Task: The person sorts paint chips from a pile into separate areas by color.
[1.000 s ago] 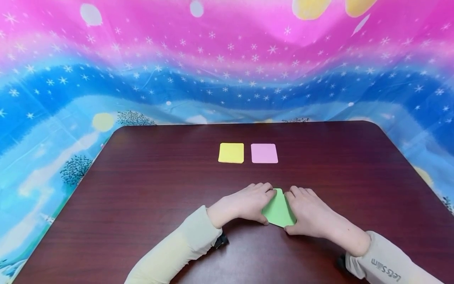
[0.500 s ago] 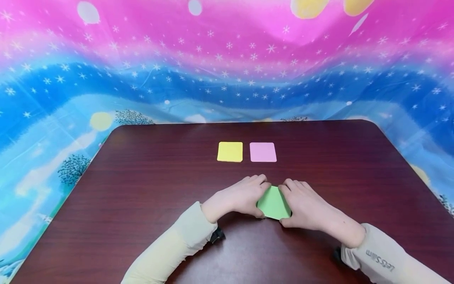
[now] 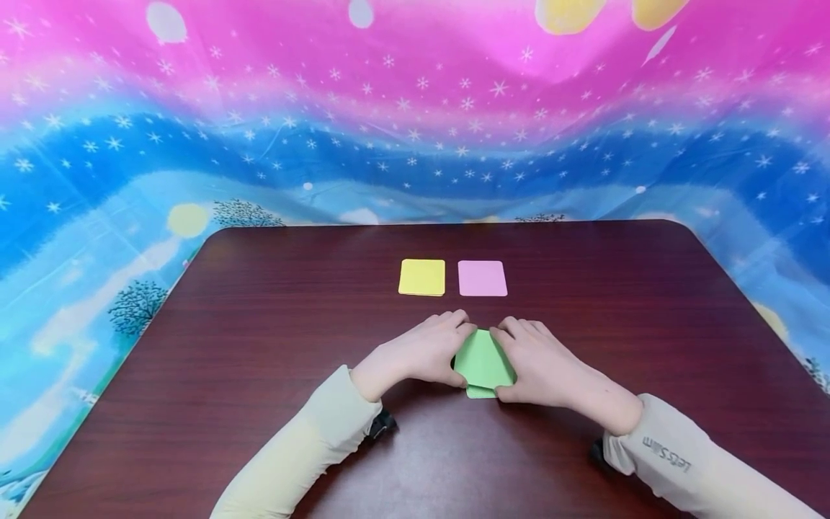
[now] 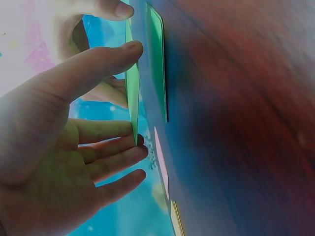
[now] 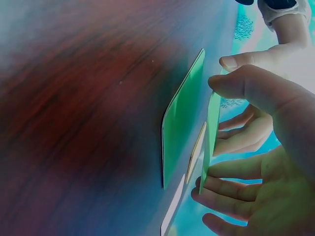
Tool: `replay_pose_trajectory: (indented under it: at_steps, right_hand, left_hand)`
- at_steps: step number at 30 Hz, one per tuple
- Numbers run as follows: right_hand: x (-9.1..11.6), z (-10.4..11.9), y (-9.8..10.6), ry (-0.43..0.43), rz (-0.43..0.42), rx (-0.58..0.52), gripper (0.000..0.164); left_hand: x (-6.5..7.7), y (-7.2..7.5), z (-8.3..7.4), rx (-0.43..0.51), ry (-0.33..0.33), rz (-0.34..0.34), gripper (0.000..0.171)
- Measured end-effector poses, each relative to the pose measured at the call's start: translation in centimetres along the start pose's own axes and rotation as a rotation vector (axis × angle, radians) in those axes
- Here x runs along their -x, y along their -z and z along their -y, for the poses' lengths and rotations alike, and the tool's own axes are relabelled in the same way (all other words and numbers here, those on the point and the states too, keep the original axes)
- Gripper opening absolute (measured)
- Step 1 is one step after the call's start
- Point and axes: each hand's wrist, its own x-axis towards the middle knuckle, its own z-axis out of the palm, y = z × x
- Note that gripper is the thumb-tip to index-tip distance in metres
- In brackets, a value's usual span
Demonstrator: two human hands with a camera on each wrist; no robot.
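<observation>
Upper green card (image 3: 483,359) held clear of the lower green card (image 3: 480,393)

From the head, the two seem to overlap closely, the lower one peeking out at 6 o'clock; both wrist views show a gap between them, the lower lying on the table (image 3: 292,303). The left hand (image 3: 423,351) at 9 o'clock and the right hand (image 3: 541,362) at 3 pinch the upper card between thumbs near and fingers far. A yellow card (image 3: 422,277) lies toward 11, a pink card (image 3: 483,279) at 12. The upper card faces up, its near edge running roughly 9 to 3; it looks about square, so no long axis can be told.
</observation>
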Motion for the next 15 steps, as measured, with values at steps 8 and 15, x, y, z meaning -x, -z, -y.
replay_pose_trajectory:
  at_steps: [8, 15]
  right_hand:
    - [-1.5, 0.6, -0.6, 0.019, -0.007, -0.027, 0.074]
    - [-3.0, 1.2, -1.1, 0.023, 0.004, -0.035, 0.073]
  left_hand:
    - [1.0, 0.1, 1.4, 0.056, 0.056, 0.010, 0.072]
    - [2.1, 0.3, 2.7, 0.094, 0.111, 0.015, 0.073]
